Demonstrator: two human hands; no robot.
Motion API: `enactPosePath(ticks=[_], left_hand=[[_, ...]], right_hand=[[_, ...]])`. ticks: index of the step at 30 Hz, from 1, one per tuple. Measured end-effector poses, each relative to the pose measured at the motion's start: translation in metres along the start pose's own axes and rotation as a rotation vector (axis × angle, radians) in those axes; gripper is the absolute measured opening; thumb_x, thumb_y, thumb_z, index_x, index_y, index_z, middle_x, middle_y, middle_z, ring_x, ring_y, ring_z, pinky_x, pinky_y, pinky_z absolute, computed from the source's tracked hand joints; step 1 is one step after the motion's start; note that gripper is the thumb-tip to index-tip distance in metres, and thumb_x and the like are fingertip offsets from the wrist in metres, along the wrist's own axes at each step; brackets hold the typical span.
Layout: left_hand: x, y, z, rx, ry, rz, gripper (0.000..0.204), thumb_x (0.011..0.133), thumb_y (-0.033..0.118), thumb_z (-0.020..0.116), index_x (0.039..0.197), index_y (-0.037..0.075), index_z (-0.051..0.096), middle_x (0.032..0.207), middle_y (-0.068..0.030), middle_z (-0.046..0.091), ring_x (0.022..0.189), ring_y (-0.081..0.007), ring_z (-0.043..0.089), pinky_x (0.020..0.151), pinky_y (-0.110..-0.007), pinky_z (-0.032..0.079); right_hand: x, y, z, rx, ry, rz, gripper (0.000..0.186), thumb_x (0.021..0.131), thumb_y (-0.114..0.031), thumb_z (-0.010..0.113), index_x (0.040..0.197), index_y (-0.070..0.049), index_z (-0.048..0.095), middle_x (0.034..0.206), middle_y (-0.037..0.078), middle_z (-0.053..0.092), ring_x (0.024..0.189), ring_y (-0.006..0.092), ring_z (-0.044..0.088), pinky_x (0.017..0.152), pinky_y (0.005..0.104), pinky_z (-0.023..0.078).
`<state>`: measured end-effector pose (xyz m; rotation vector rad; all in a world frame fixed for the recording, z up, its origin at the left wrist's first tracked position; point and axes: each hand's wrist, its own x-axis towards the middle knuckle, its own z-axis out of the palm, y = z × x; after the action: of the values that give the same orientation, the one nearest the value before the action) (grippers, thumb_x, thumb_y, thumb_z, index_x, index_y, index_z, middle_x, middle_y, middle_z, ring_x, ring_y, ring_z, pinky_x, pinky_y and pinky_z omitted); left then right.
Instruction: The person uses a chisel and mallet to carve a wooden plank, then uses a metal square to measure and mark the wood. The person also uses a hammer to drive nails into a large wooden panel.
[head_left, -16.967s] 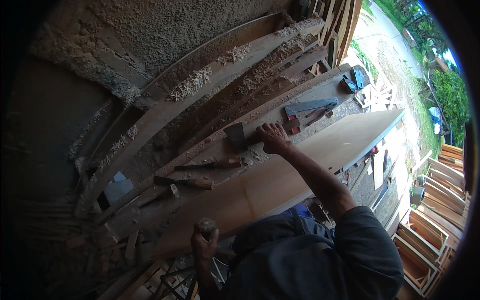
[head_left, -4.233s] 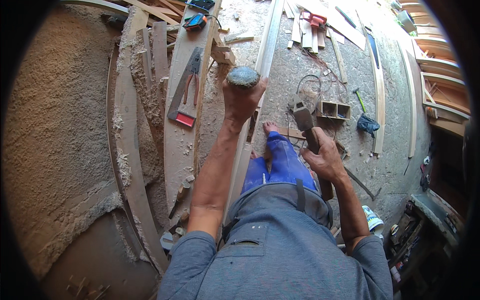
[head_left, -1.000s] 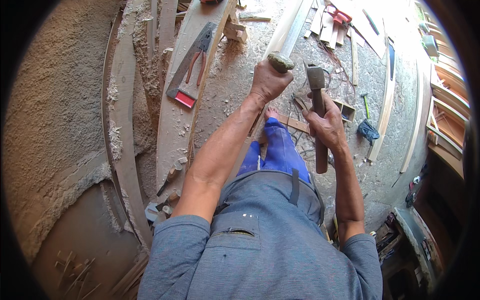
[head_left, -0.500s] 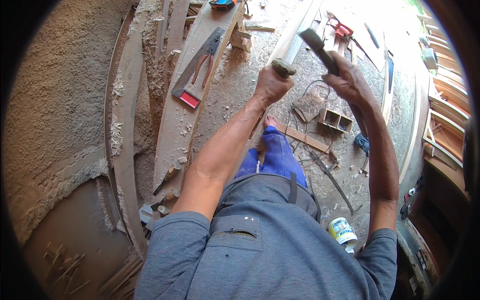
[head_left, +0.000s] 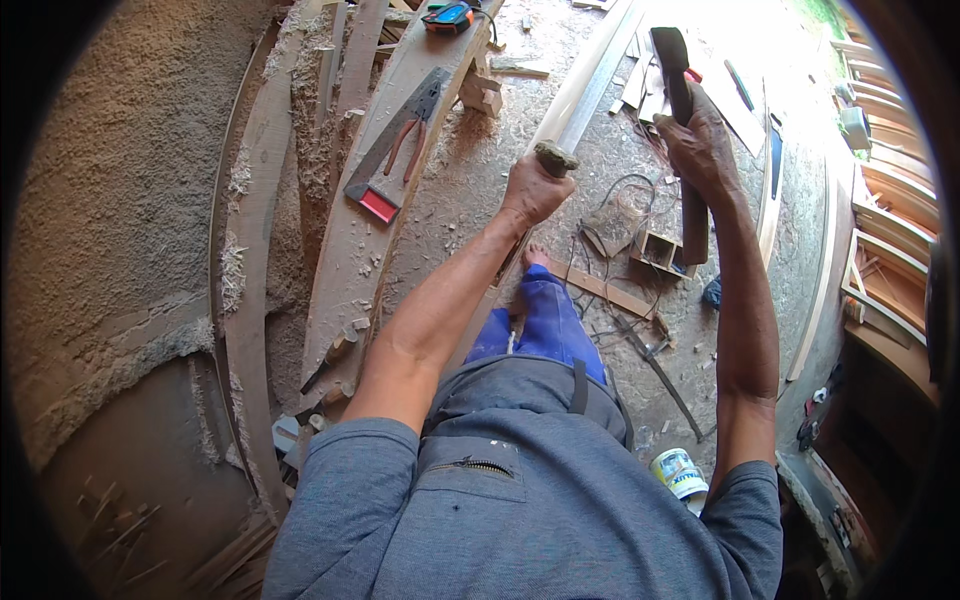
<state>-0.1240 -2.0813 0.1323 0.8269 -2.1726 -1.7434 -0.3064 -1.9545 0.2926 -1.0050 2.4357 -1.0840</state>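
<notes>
Hammer, dark-headed, wooden-shafted, sits higher in view than a second ago; right grip clamps it, left grip clamps frayed grey-brown tool handle; both occupied

One dark-headed tool right, one round-ended handle, one pliers, one square left, one bucket near right

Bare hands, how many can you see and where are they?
2: the bare left hand at upper centre, gripping a rough-ended brown tool handle; the bare right hand, farther right, gripping a dark-headed hammer with a brown handle.
</notes>
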Motion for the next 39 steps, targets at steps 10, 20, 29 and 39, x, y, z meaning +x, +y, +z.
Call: enactPosePath(ticks=[10,20,29,39], left_hand=[[-0.033,0.098,-0.046,-0.326,-0.346,-0.018,0.025,0.086,0.026,0.082,0.087,0.004,0.070,0.065,-0.0008,0.064,0.055,-0.0111,0.060,0.052,-0.029,0.051],[-0.051,0.128,-0.118,0.179,0.154,0.372,0.018,0.088,0.017,0.080,0.086,0.001,0.071,0.074,-0.0044,0.070,0.070,-0.0110,0.064,0.066,-0.031,0.053],[-0.219,0.045,-0.186,0.446,0.104,-0.469,0.049,0.081,0.036,0.084,0.109,0.001,0.066,0.098,-0.0177,0.074,0.095,-0.0340,0.071,0.085,-0.044,0.056],[-0.447,-0.005,-0.176,0.482,0.366,-0.797,0.047,0.079,0.006,0.068,0.123,0.001,0.052,0.108,-0.0252,0.064,0.105,-0.0449,0.063,0.088,-0.053,0.051]], right_hand=[[-0.083,-0.002,0.049,0.029,-0.297,0.154,0.045,0.085,-0.024,0.068,0.123,-0.005,0.054,0.088,0.020,0.065,0.083,0.0354,0.066,0.079,0.0483,0.051],[-0.132,0.005,0.036,0.108,-0.227,0.213,0.045,0.088,-0.023,0.070,0.127,-0.005,0.057,0.093,0.014,0.065,0.087,0.0250,0.064,0.083,0.0409,0.052],[-0.110,-0.082,0.081,-0.294,-0.662,-0.297,0.055,0.096,-0.030,0.062,0.141,-0.004,0.045,0.110,0.026,0.066,0.096,0.0428,0.068,0.081,0.0494,0.054],[-0.107,-0.187,0.359,-0.567,-1.016,-1.250,0.044,0.094,-0.023,0.065,0.134,-0.017,0.048,0.102,0.016,0.066,0.095,0.0361,0.069,0.075,0.0486,0.055]])
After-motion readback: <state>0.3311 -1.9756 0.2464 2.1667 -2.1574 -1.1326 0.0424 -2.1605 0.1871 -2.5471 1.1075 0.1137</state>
